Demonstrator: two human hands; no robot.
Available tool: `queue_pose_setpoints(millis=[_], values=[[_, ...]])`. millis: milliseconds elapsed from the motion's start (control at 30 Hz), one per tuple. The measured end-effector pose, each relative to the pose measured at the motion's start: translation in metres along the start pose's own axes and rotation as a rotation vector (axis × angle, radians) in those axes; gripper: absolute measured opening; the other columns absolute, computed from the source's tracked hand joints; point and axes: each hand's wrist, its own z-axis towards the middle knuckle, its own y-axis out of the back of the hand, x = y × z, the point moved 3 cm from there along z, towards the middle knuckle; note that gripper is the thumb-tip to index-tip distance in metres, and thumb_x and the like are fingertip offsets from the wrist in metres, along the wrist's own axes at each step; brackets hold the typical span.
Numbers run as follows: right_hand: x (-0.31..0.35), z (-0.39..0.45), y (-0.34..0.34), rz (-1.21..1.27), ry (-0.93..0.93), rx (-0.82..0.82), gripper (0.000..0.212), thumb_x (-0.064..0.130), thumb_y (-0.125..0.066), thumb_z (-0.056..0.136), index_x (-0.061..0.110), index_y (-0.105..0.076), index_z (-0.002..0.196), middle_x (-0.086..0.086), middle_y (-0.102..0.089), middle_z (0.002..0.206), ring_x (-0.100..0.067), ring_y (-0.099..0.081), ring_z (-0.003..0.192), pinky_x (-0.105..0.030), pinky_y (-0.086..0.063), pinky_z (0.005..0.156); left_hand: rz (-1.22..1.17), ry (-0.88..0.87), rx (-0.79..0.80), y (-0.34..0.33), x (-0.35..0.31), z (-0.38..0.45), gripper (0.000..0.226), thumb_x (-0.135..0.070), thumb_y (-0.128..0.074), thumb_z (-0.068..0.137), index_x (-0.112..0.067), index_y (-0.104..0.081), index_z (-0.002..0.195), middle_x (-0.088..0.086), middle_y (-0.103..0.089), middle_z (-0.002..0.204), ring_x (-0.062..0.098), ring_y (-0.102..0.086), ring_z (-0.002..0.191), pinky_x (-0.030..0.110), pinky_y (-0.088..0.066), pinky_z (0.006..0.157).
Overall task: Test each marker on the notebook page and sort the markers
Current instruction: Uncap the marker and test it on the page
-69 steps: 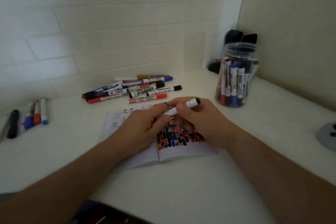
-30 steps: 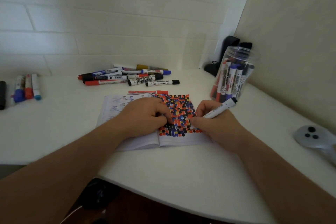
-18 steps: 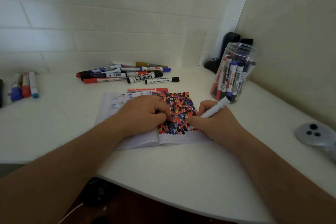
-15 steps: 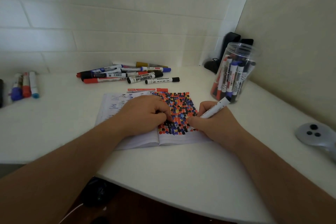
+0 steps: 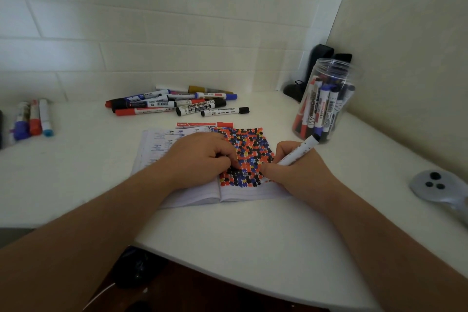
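- Right hand wrapped around white marker, pen-style grip; black rear end sticking up and away toward the jar, tip end down at right page of notebook, tip itself hidden behind fingers.
- Left hand curled, knuckles down on notebook just left of the grip; something dark possibly tucked in the fingers, cannot tell what, or whether anything is held.
- Right page under and left of the grip packed with red, black, blue, yellow dots; bare lined strip below.
- Red marker lying flat along notebook top edge, beyond left hand.
- Loose marker pile further back from the grip, near wall, mixed black, red, blue caps.
- Clear jar just beyond-right of the grip, upright, markers standing inside.
- Small marker group far left of left hand, well apart from the notebook.
- Grey controller far right of the grip on white table.
- Dark objects behind jar in corner, unclear.
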Motion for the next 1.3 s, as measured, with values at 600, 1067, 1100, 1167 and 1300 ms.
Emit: queue_pose_setpoints(millis=[600, 1067, 1100, 1167, 1300], values=[[0.000, 0.000, -0.002, 0.020, 0.008, 0.005, 0.040, 0.008, -0.081, 0.080, 0.015, -0.047, 0.060, -0.004, -0.048, 0.054, -0.012, -0.042, 0.044, -0.019, -0.038, 0.042, 0.000, 0.004, -0.001, 0.001, -0.003, -0.001, 0.028, -0.025, -0.057, 0.096, -0.044, -0.077, 0.097, -0.027, -0.060, 0.095, -0.007, -0.053, 0.093, 0.027, -0.045, 0.080], [-0.004, 0.002, -0.001, 0.001, -0.005, 0.007, 0.043, 0.007, -0.078, 0.079, 0.016, -0.042, 0.060, 0.003, -0.040, 0.050, -0.007, -0.037, 0.044, -0.020, -0.036, 0.041, -0.024, 0.039, 0.029, 0.001, -0.005, -0.001, 0.038, -0.039, -0.038, 0.087, -0.048, -0.074, 0.094, -0.026, -0.060, 0.101, -0.003, -0.053, 0.098, 0.033, -0.047, 0.088], [-0.004, 0.002, 0.000, 0.004, -0.008, 0.015, 0.043, 0.007, -0.078, 0.079, 0.017, -0.042, 0.059, 0.003, -0.039, 0.050, -0.008, -0.037, 0.044, -0.020, -0.036, 0.041, -0.030, 0.047, 0.036, 0.002, -0.006, -0.002, 0.041, -0.038, -0.035, 0.086, -0.048, -0.074, 0.095, -0.026, -0.060, 0.103, -0.003, -0.053, 0.099, 0.034, -0.047, 0.090], [-0.004, 0.003, 0.001, 0.045, -0.012, 0.017, 0.040, 0.007, -0.078, 0.081, 0.015, -0.045, 0.060, 0.003, -0.044, 0.049, -0.008, -0.038, 0.043, -0.021, -0.036, 0.040, -0.018, 0.046, 0.038, 0.003, -0.007, -0.004, 0.042, -0.035, -0.033, 0.091, -0.049, -0.072, 0.099, -0.026, -0.061, 0.109, -0.002, -0.052, 0.102, 0.034, -0.046, 0.093], [-0.002, 0.007, 0.009, 0.381, 0.003, -0.010, 0.028, 0.009, -0.079, 0.087, 0.007, -0.053, 0.076, -0.004, -0.054, 0.053, -0.014, -0.041, 0.042, -0.023, -0.036, 0.041, -0.023, 0.036, -0.020, 0.003, -0.007, -0.006, 0.036, -0.023, -0.039, 0.109, -0.045, -0.049, 0.135, -0.024, -0.059, 0.116, 0.001, -0.054, 0.104, 0.034, -0.048, 0.091]])
